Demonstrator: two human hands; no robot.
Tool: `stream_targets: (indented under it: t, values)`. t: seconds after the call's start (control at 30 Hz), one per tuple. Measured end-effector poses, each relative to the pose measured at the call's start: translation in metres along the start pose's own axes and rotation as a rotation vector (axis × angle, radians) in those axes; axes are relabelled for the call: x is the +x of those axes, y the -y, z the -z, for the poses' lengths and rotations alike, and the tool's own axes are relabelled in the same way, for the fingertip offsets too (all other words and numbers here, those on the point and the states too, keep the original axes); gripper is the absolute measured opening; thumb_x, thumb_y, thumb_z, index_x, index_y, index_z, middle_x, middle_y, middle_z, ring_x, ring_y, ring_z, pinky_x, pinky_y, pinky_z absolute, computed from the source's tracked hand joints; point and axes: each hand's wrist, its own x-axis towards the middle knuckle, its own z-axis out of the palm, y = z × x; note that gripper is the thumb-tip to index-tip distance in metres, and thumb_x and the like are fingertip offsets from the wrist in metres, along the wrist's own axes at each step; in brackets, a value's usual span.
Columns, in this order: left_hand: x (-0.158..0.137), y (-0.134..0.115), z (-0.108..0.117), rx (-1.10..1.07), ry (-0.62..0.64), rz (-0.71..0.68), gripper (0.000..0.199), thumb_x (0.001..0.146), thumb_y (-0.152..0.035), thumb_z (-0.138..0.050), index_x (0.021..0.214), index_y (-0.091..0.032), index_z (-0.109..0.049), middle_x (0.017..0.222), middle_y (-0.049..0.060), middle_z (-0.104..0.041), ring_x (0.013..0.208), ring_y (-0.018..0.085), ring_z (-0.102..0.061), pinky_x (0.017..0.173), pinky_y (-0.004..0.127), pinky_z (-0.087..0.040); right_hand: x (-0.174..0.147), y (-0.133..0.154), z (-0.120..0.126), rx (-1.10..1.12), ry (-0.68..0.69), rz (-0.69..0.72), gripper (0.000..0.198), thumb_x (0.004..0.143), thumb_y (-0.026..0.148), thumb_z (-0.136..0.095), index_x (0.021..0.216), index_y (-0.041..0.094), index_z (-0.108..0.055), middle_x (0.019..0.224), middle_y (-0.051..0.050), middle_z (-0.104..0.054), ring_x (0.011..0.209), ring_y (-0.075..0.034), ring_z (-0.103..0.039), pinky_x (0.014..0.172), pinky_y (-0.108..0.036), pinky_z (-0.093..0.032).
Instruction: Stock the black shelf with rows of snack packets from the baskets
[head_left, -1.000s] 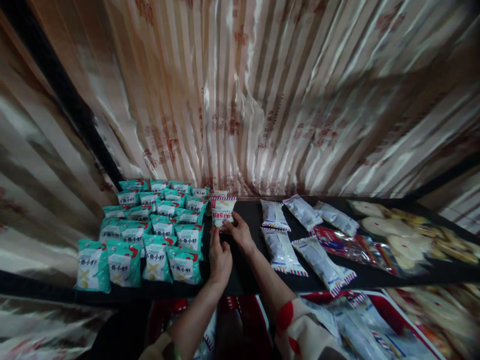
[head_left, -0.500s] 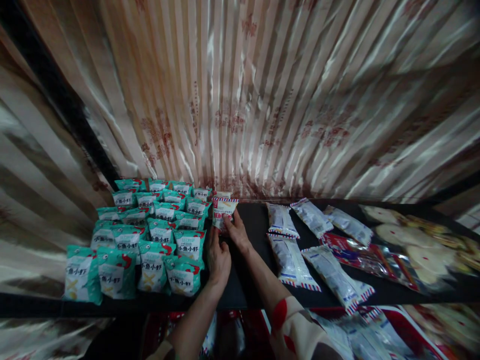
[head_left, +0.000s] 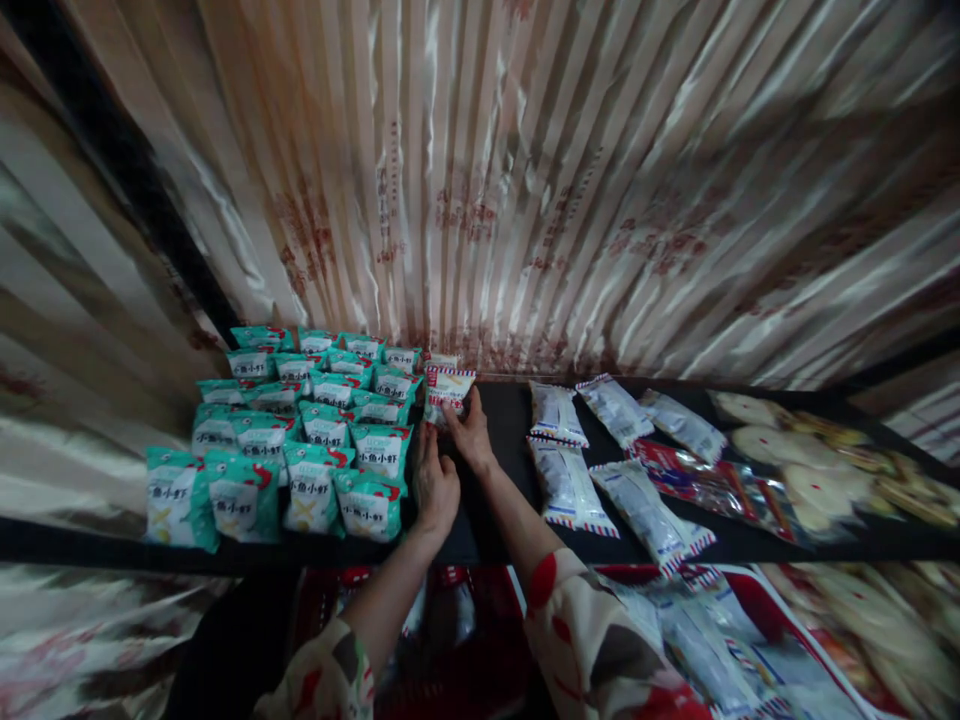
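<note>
The right hand point(head_left: 466, 432) is closed on a small white packet point(head_left: 448, 392), its thumb across the packet's front and its fingers along the packet's right side. The left hand point(head_left: 436, 487) is just below the same packet, fingers together and pointing up at its lower left corner; whether they touch it is hard to tell. The hands are close together, the packet above them. It is upright, red print facing the person, a striped band along its top edge. Directly behind it, the top of another pale packet point(head_left: 442, 359) shows.

Left of the white packet, turquoise packets point(head_left: 326, 430) are upright in close rows on a black shelf point(head_left: 491, 535), their fronts turned forward. To its right, past a bare strip of shelf, five silvery packets point(head_left: 630, 490) with striped ends lie flat. Farther right of it come a shiny red packet point(head_left: 705, 480) and cream-coloured round pieces point(head_left: 814, 495) in clear wrapping.

Below and to the right of the white packet, under the shelf's front edge, a red crate point(head_left: 814, 633) with a white rim holds more silvery packets. Behind the white packet hangs a creased, striped sheet point(head_left: 480, 200) with reddish prints.
</note>
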Motion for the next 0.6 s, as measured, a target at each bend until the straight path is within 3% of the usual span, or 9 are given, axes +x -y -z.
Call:
stream_targets:
  t: [0.17, 0.27, 0.33, 0.4, 0.47, 0.6]
  values:
    - [-0.035, 0.008, 0.022, 0.238, 0.035, -0.217, 0.037, 0.074, -0.002, -0.041, 0.103, -0.017, -0.06, 0.116, 0.009, -0.059, 0.112, 0.019, -0.054, 0.101, 0.037, -0.04, -0.04, 0.005, 0.007, -0.045, -0.152, -0.055, 0.07, 0.078, 0.053, -0.052, 0.131, 0.008, -0.042, 0.134, -0.02, -0.047, 0.126, -0.029, -0.041, 0.104, -0.043, -0.032]
    - [-0.073, 0.017, 0.043, 0.289, 0.137, -0.32, 0.035, 0.075, -0.002, -0.037, 0.097, -0.018, -0.06, 0.098, 0.007, -0.062, 0.092, 0.015, -0.06, 0.087, 0.031, -0.049, -0.08, 0.015, 0.011, 0.051, -0.222, -0.047, 0.056, 0.083, 0.049, -0.047, 0.124, 0.012, -0.048, 0.126, -0.016, -0.054, 0.118, -0.024, -0.049, 0.101, -0.04, -0.036]
    - [-0.1, 0.025, 0.06, 0.309, 0.236, -0.341, 0.032, 0.076, -0.003, -0.037, 0.093, -0.018, -0.06, 0.094, 0.006, -0.063, 0.092, 0.016, -0.06, 0.086, 0.03, -0.049, -0.115, 0.023, 0.013, 0.16, -0.255, -0.03, 0.046, 0.084, 0.046, -0.047, 0.119, 0.015, -0.05, 0.112, -0.012, -0.061, 0.103, -0.02, -0.057, 0.092, -0.036, -0.043]
    - [-0.122, 0.036, 0.08, 0.378, 0.327, -0.225, 0.03, 0.078, -0.005, -0.036, 0.088, -0.018, -0.062, 0.095, 0.007, -0.063, 0.094, 0.016, -0.059, 0.087, 0.03, -0.048, -0.155, 0.028, 0.014, 0.223, -0.233, -0.035, 0.037, 0.085, 0.043, -0.048, 0.111, 0.017, -0.052, 0.096, -0.007, -0.064, 0.087, -0.016, -0.061, 0.082, -0.031, -0.047]
    - [-0.136, 0.049, 0.101, 0.523, 0.398, 0.065, 0.031, 0.076, -0.003, -0.038, 0.085, -0.02, -0.063, 0.096, 0.004, -0.064, 0.096, 0.015, -0.059, 0.089, 0.028, -0.046, -0.195, 0.027, 0.013, 0.215, -0.119, -0.069, 0.03, 0.087, 0.042, -0.046, 0.103, 0.018, -0.056, 0.08, -0.002, -0.063, 0.073, -0.014, -0.06, 0.071, -0.027, -0.047]
    - [-0.135, 0.085, 0.137, 0.659, 0.364, 0.346, 0.033, 0.073, -0.002, -0.043, 0.094, -0.016, -0.064, 0.101, 0.008, -0.066, 0.101, 0.019, -0.06, 0.092, 0.032, -0.044, -0.25, 0.0, 0.002, -0.138, 0.213, -0.192, 0.029, 0.09, 0.035, -0.039, 0.088, 0.018, -0.062, 0.077, -0.004, -0.066, 0.07, -0.016, -0.062, 0.068, -0.025, -0.045]
